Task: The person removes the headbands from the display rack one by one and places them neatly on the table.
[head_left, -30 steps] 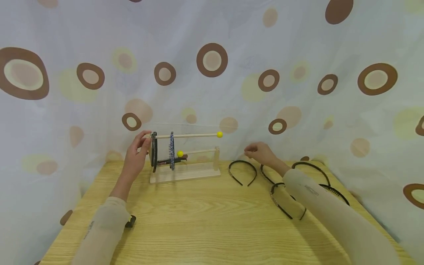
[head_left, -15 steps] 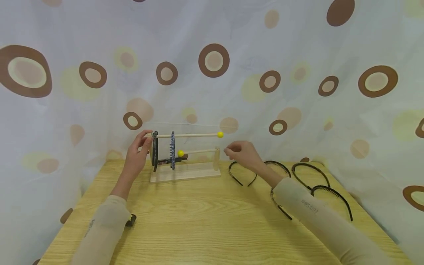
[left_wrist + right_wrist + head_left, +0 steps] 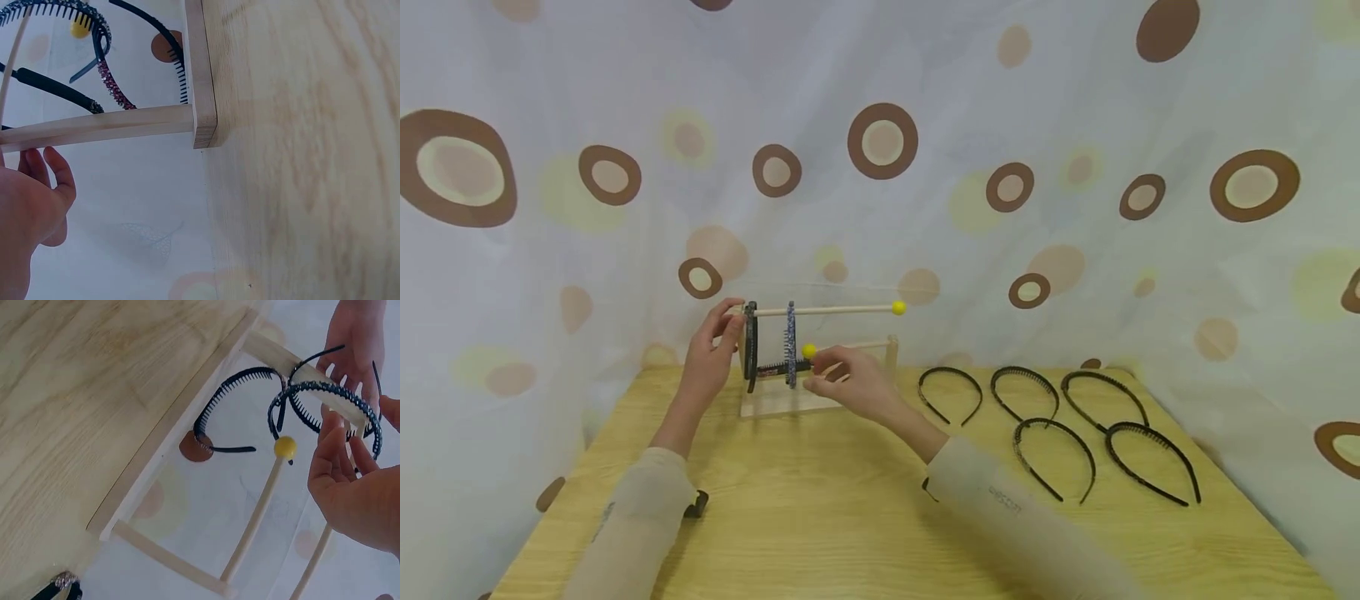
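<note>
Near the blue headband (image 3: 791,342), right fingers (image 3: 829,355) are parted, left fingers (image 3: 60,172) hold the rack (image 3: 771,404); head view alone shows both balls (image 3: 898,308).

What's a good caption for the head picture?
Left hand on the rack, right hand beside the blue headband.

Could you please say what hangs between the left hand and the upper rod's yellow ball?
The head view shows at least one black headband near the left hand, then a blue headband, then bare rod to the yellow ball.
</note>
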### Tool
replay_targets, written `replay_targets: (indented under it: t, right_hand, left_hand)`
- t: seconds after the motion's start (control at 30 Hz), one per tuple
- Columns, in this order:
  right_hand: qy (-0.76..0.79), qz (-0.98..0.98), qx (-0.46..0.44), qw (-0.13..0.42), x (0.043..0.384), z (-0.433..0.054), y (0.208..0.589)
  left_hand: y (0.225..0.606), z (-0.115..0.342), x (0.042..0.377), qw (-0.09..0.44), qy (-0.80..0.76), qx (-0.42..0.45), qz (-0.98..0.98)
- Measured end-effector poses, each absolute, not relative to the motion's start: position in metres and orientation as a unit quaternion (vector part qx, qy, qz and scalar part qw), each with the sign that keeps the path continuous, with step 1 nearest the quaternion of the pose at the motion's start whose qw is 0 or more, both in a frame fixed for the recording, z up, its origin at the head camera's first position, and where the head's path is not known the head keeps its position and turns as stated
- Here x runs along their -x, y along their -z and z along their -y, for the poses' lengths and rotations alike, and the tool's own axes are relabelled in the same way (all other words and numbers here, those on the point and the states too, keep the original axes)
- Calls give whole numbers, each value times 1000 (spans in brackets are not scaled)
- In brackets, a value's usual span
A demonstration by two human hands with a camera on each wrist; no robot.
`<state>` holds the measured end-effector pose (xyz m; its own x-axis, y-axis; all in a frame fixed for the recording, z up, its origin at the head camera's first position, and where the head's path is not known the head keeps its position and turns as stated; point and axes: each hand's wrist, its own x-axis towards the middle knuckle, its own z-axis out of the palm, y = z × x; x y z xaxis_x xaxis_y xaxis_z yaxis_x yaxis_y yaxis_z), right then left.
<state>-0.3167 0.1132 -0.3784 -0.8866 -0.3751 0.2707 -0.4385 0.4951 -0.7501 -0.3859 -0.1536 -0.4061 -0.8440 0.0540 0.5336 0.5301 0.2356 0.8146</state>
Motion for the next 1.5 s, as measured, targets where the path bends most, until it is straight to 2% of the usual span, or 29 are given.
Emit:
replay_targets:
  t: [0.33,0.83,1.5]
  right_hand:
    - [-459,859,-213,76,321,-77,391]
    - [-433,863,-236,110,320,-79,380]
    - [-468,843,-249,90,310,-108,343]
  left_hand:
    - [410,154,386,203,587,195,759]
    - [405,155,385,207,586,197,758]
    - [408,156,389,211,584,206,756]
